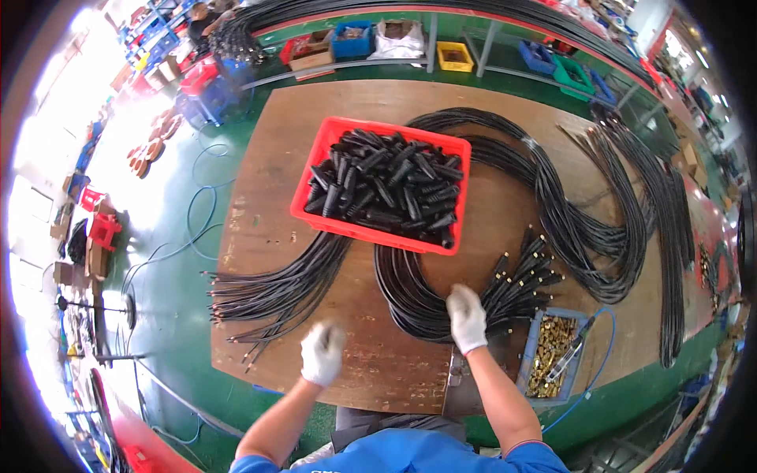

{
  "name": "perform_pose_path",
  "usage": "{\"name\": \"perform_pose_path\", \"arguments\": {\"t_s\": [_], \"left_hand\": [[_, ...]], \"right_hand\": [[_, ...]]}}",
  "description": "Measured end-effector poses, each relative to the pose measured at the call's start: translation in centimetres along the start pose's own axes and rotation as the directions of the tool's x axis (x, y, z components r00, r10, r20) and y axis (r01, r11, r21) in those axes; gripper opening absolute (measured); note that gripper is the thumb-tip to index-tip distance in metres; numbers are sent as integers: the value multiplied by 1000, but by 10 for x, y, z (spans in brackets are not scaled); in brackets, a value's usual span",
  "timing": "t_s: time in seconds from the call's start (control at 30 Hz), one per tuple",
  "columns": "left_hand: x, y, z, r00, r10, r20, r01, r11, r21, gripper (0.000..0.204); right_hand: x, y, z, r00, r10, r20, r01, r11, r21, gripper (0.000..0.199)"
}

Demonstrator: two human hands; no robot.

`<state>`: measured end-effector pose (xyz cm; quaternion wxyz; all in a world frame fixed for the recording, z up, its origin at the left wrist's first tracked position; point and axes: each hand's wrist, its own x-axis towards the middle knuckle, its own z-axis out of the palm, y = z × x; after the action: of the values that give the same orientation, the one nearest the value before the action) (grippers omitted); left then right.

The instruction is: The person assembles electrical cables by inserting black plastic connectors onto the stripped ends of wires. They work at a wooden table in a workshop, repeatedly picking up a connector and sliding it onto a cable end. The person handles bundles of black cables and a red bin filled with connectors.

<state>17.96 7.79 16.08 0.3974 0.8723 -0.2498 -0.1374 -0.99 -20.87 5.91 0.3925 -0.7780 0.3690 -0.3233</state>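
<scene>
My left hand (322,354), in a white glove, hovers over the near part of the brown table with its fingers curled in. Whether anything small is inside it cannot be made out. My right hand (467,318), gloved in white too, is at the near bend of a black cable bundle (406,296). Its fingers are closed, and what they grip is hidden. To its right fan out several cable ends with black sleeves and brass tips (520,276). Loose bare-ended cables (272,292) spread out beyond my left hand.
A red bin (378,232) full of black ribbed sleeves sits mid-table on the cables. A grey tray (567,385) of brass fittings, with a pen-shaped tool (564,363) on a blue hose, stands near right. Long coiled cables (583,229) cover the right side. Storage bins (455,57) line the back.
</scene>
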Motion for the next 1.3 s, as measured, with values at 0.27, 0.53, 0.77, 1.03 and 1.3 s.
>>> {"name": "perform_pose_path", "arguments": {"t_s": [0.27, 0.53, 0.77, 1.03, 1.3], "left_hand": [[298, 6, -57, 957, -203, -210, 144, 953, -266, 64], [394, -17, -19, 924, -195, 328, 264, 947, -181, 90], [388, -46, -45, 931, -242, 272, 318, 904, -284, 75], [384, -108, -175, 892, -451, 17, 396, 764, -509, 75], [348, -223, -204, 773, -632, 50, 227, 202, -953, 62]], "right_hand": [[191, 12, 16, 833, 507, 221, -541, 663, 518, 77], [225, -41, 55, 720, 639, 270, -677, 560, 477, 85], [240, -83, 70, 729, 603, 325, -668, 520, 533, 70], [358, -168, 228, 830, 429, 358, -485, 870, 83, 75], [394, -230, 422, 719, 235, 655, -119, 969, -217, 91]]}}
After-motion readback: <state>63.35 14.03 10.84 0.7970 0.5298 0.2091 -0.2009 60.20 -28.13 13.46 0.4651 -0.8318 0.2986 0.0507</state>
